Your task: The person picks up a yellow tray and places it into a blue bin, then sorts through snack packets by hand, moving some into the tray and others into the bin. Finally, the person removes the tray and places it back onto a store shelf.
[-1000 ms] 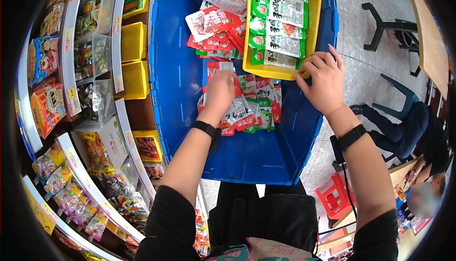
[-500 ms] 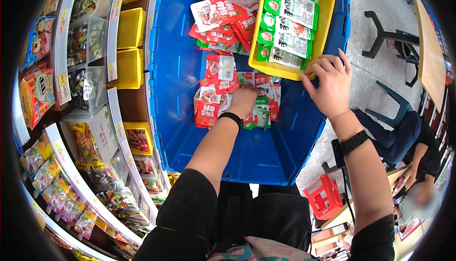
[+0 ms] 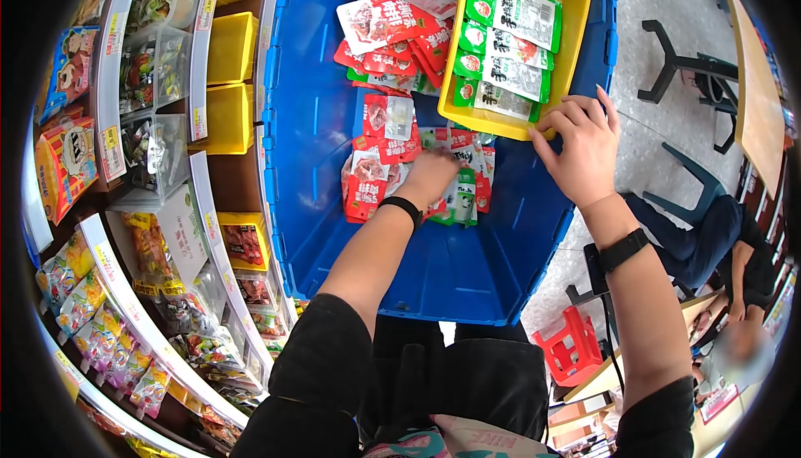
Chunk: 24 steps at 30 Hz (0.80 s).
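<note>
My left hand (image 3: 433, 176) reaches into a loose pile of red and green snack packets (image 3: 367, 184) inside a blue crate (image 3: 313, 116). Its fingers curl downward among them; the fingertips and anything between them are hidden. At the near right corner of a yellow tray (image 3: 515, 128), my right hand (image 3: 581, 143) grips the rim, thumb and index finger at the corner, the other fingers bent. Inside that tray, several green-and-white snack packets (image 3: 521, 14) lie overlapping in a row. The tray rests at the crate's upper right.
More red packets (image 3: 385, 24) are heaped left of the tray. Shelves with snack bins (image 3: 154, 70) and yellow trays (image 3: 230, 49) line the left side. On the right are a red stool (image 3: 569, 345), a wooden table (image 3: 755, 83) and a seated person (image 3: 743, 270).
My left hand has shifted slightly to the right among the packets. The right hand stays at the tray corner. The seated person's arm has moved.
</note>
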Tool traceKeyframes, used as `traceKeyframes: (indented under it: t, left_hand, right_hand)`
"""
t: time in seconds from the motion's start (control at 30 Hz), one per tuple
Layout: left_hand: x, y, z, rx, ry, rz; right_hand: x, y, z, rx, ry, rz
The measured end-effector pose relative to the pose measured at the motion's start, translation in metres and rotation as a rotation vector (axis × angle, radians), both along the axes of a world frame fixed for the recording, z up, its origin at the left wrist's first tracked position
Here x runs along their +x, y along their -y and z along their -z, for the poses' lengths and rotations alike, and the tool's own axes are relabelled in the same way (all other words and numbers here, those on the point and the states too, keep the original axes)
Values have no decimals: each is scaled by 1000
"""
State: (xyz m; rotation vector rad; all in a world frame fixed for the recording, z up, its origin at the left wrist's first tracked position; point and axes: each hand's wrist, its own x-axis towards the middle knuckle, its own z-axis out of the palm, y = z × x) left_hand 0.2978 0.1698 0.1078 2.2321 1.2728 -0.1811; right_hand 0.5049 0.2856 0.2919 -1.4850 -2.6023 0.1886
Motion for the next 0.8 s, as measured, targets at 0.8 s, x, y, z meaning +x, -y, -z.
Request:
traceKeyframes:
  t: [0.8]
  left_hand:
    - [25,4,-4,-180,152,-96]
  right_hand:
    - [-1,-1,-2,20,1,-18]
